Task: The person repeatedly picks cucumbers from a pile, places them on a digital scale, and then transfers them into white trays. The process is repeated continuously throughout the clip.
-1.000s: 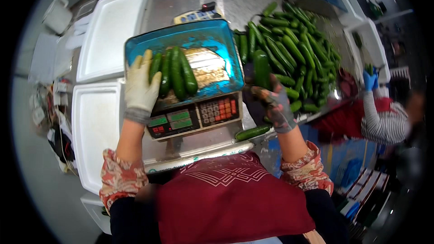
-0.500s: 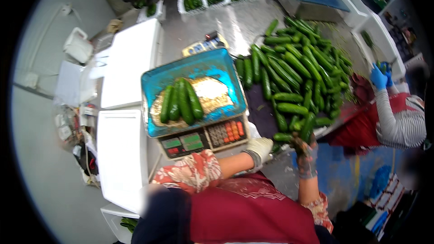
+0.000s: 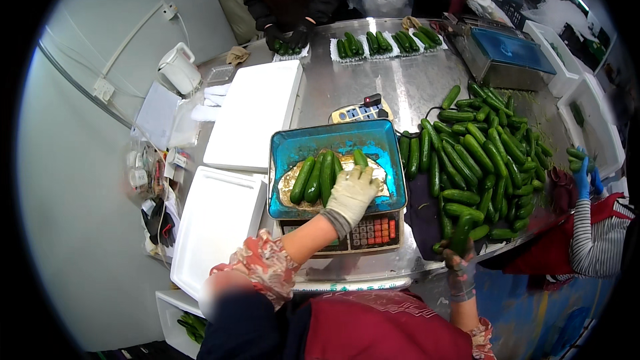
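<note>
My left hand [image 3: 355, 193], in a pale work glove, reaches over the blue weighing tray [image 3: 333, 135] of a scale. Its fingers close over a cucumber [image 3: 360, 158], with only the far end showing past the fingertips. Beside them, to the left, several cucumbers [image 3: 311, 183] lie side by side in the tray. At the table's near edge, my right hand [image 3: 460, 263], in a dirty glove, grips the lower end of an upright-tilted cucumber [image 3: 461, 232]. This one is in front of a large heap of cucumbers [image 3: 477, 153] on the right.
White foam boxes [image 3: 257, 113] stand left of the scale. Behind it lies a power strip [image 3: 360, 112]. Cucumbers in white trays [image 3: 380, 45] line the far edge. A co-worker's black-gloved hands [image 3: 290, 37] work there; another's blue-gloved hand [image 3: 582, 177] holds cucumbers at right.
My left hand has moved from the table's near edge up into the weighing tray, onto a cucumber. My right hand still holds its cucumber by the heap. The view has shifted, showing more far side.
</note>
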Demonstrator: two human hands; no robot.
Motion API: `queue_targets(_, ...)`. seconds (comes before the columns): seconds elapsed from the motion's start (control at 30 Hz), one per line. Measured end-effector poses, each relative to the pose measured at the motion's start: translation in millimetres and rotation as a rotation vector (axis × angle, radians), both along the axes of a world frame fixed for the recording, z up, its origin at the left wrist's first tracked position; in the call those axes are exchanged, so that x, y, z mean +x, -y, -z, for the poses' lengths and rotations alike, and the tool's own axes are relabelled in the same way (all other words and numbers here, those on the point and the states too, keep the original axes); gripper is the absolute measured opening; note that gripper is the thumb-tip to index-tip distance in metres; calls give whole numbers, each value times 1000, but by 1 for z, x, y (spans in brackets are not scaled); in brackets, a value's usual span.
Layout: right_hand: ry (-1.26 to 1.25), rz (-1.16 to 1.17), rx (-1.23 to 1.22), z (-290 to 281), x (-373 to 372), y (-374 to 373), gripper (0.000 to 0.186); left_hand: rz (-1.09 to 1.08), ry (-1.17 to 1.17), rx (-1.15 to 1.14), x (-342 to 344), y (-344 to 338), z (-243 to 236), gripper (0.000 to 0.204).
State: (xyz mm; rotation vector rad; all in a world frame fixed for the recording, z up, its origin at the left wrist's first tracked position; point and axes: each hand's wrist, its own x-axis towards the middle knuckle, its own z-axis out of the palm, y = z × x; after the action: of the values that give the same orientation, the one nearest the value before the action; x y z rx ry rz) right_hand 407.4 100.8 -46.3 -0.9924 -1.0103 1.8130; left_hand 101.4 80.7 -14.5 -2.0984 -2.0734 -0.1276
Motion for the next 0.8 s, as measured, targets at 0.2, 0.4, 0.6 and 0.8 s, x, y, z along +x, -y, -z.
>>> queue_targets(0.2, 100, -25, -174, 55, -2, 8, 50, 237, 507, 153, 14, 46, -34, 39)
queue_targets(0.4, 906, -339, 250, 104, 6, 9, 61, 276, 919, -210, 59, 105, 7, 32)
queue_targets(0.6, 1314, -565, 880, 60, -42, 10, 65, 267, 1068, -504, 78, 124, 39, 34)
queue_targets(0.8, 1244, -689, 818, 49, -39, -5, 68, 150, 1015, -370, 72, 131, 37, 34)
